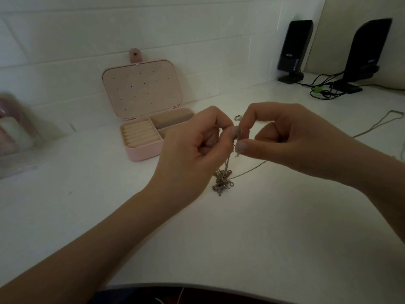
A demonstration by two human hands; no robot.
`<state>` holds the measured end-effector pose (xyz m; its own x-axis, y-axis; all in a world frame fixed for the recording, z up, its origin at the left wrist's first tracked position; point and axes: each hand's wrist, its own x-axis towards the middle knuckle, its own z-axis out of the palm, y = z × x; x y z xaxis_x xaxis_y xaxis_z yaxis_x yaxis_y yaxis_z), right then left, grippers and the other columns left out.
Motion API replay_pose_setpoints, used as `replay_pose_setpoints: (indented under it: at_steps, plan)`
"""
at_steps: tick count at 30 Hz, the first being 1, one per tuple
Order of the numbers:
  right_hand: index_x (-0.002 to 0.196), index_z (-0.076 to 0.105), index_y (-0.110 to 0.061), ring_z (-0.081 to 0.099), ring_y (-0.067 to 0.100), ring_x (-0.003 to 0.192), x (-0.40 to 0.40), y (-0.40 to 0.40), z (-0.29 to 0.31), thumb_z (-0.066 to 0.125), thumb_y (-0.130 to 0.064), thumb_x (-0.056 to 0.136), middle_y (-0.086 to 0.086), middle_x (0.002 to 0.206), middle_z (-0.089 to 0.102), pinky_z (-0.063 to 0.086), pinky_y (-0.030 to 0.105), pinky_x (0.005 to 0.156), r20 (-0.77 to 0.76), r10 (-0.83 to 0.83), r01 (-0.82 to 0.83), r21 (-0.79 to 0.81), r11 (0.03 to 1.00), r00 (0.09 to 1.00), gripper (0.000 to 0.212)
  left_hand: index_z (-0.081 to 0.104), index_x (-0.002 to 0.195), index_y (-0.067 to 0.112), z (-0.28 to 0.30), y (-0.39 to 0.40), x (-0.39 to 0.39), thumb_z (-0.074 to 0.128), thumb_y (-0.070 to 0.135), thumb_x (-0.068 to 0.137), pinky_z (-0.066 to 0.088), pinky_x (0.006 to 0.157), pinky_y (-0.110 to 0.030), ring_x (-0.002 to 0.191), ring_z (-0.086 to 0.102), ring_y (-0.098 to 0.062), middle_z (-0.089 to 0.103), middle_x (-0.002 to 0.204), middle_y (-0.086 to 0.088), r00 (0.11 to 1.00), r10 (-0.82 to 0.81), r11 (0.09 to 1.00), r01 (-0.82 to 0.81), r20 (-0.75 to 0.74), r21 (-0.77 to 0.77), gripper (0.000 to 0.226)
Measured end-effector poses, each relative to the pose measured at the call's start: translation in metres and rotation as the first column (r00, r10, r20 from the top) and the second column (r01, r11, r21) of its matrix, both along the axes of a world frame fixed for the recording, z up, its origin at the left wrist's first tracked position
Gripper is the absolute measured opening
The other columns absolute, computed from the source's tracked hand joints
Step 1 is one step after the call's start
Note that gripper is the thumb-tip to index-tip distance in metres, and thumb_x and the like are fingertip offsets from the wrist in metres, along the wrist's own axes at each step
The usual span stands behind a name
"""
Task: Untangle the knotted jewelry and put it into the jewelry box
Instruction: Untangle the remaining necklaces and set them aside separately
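Two hands work above a wide white counter (241, 238), and behind them stand two dark speakers (294, 48) with their cables against the wall. To the left the pink box (142, 150) lies open, its lid leaning back, its ring rolls and side compartments showing nothing inside that I can make out. The left hand (192, 150) has its grip narrowed to a pinch on the chain (228, 161) near the top of the hanging strands; the right hand (282, 139) pinches a strand just beside it, thumb and forefinger closed on the fine links. Below both hands the tangle (222, 179) hangs down to, or just onto, the counter, and a thin beaded strand runs off from it under the right hand. A small ring (237, 117) lies on the counter beyond the fingertips.

The chain looks light, limp and slippery, and I would judge it easy to kink or snap if tugged hard. The better hold seems to be close to the knot itself, on single strands, loosening loops with the nails rather than pulling the ends. Nothing appears boxed yet.
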<state>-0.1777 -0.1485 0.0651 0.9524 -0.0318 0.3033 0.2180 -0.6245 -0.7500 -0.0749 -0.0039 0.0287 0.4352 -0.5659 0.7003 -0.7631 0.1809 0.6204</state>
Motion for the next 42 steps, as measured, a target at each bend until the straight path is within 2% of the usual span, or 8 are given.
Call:
replay_pose_setpoints:
  at_steps: [13, 20, 25, 28, 32, 38, 40, 42]
  plan:
    - [0.076, 0.058, -0.019, 0.022, 0.008, 0.041, -0.001, -0.001, 0.000, 0.060, -0.048, 0.074, -0.003, 0.043, 0.030, 0.022, 0.014, 0.041, 0.030, -0.001, 0.001, -0.019, 1.000, 1.000, 0.029, 0.053, 0.080, 0.024, -0.001, 0.001, 0.000, 0.051, 0.020, 0.089, 0.027, 0.049, -0.015, 0.046, 0.028, -0.003, 0.028, 0.051, 0.007, 0.987, 0.061, 0.998, -0.064, 0.149, 0.020, 0.010]
    - [0.076, 0.057, -0.020, 0.024, 0.015, 0.043, 0.000, -0.002, -0.001, 0.058, -0.050, 0.073, -0.005, 0.043, 0.032, 0.024, 0.025, 0.044, 0.039, -0.010, 0.009, 0.007, 1.000, 0.999, 0.030, 0.054, 0.091, 0.021, 0.002, 0.005, -0.003, 0.057, 0.018, 0.085, 0.022, 0.051, -0.007, 0.045, 0.028, -0.002, 0.022, 0.051, 0.015, 0.969, 0.114, 0.992, -0.125, 0.220, 0.035, 0.007]
    - [0.075, 0.058, -0.021, 0.030, 0.016, 0.042, 0.001, -0.004, -0.002, 0.058, -0.048, 0.074, -0.006, 0.043, 0.038, 0.029, 0.031, 0.044, 0.005, 0.011, -0.012, 0.052, 0.999, 1.000, 0.027, 0.060, 0.086, 0.015, 0.003, 0.006, -0.002, 0.062, 0.017, 0.082, 0.023, 0.052, -0.010, 0.046, 0.026, -0.003, 0.021, 0.052, 0.013, 0.975, 0.100, 0.994, -0.108, 0.197, 0.028, 0.004]
    - [0.078, 0.059, -0.015, 0.037, 0.009, 0.041, 0.003, -0.007, -0.003, 0.057, -0.038, 0.078, -0.002, 0.045, 0.042, 0.035, 0.019, 0.044, -0.002, 0.032, -0.032, 0.081, 0.996, 0.999, 0.024, 0.060, 0.080, 0.019, 0.003, 0.004, -0.001, 0.066, 0.015, 0.084, 0.025, 0.052, -0.011, 0.046, 0.026, -0.005, 0.025, 0.051, 0.002, 0.993, 0.054, 0.997, -0.060, 0.106, 0.054, 0.008]
    - [0.079, 0.062, -0.013, 0.041, 0.007, 0.047, 0.006, -0.010, -0.004, 0.059, -0.036, 0.077, 0.016, 0.054, 0.043, 0.039, 0.012, 0.048, -0.013, -0.004, 0.005, 0.044, 0.999, 1.000, 0.023, 0.063, 0.071, 0.023, 0.003, 0.000, -0.001, 0.062, 0.015, 0.083, 0.027, 0.047, -0.014, 0.044, 0.026, -0.005, 0.029, 0.046, 0.010, 0.978, -0.060, 0.993, 0.080, -0.201, 0.091, 0.014]
    - [0.085, 0.069, -0.021, 0.042, 0.026, 0.061, 0.008, -0.027, -0.006, 0.064, -0.041, 0.077, 0.020, 0.067, 0.052, 0.036, 0.033, 0.062, -0.051, -0.080, 0.080, -0.011, 0.997, 0.995, 0.021, 0.066, 0.056, 0.024, 0.006, -0.004, 0.006, 0.057, 0.015, 0.090, 0.024, 0.042, -0.016, 0.040, 0.027, -0.006, 0.033, 0.042, 0.008, 0.862, 0.006, 0.948, 0.157, -0.506, 0.278, 0.037]
    - [0.084, 0.069, -0.025, 0.049, 0.022, 0.064, 0.009, -0.030, -0.008, 0.066, -0.037, 0.080, 0.017, 0.074, 0.061, 0.040, 0.033, 0.064, -0.053, -0.093, 0.092, -0.023, 0.995, 0.994, 0.013, 0.066, 0.056, 0.023, 0.008, -0.003, 0.007, 0.057, 0.018, 0.090, 0.023, 0.041, -0.017, 0.039, 0.027, -0.006, 0.033, 0.042, 0.008, 0.811, -0.004, 0.924, 0.226, -0.585, 0.307, 0.036]
    - [0.085, 0.067, -0.026, 0.045, 0.014, 0.059, 0.009, -0.030, -0.009, 0.066, -0.045, 0.075, 0.005, 0.063, 0.055, 0.039, 0.029, 0.062, -0.058, -0.076, 0.074, -0.043, 0.996, 0.995, 0.022, 0.068, 0.062, 0.021, 0.009, -0.003, 0.010, 0.054, 0.017, 0.093, 0.018, 0.039, -0.018, 0.038, 0.024, -0.006, 0.031, 0.044, 0.007, 0.718, -0.047, 0.928, 0.289, -0.695, 0.236, 0.035]
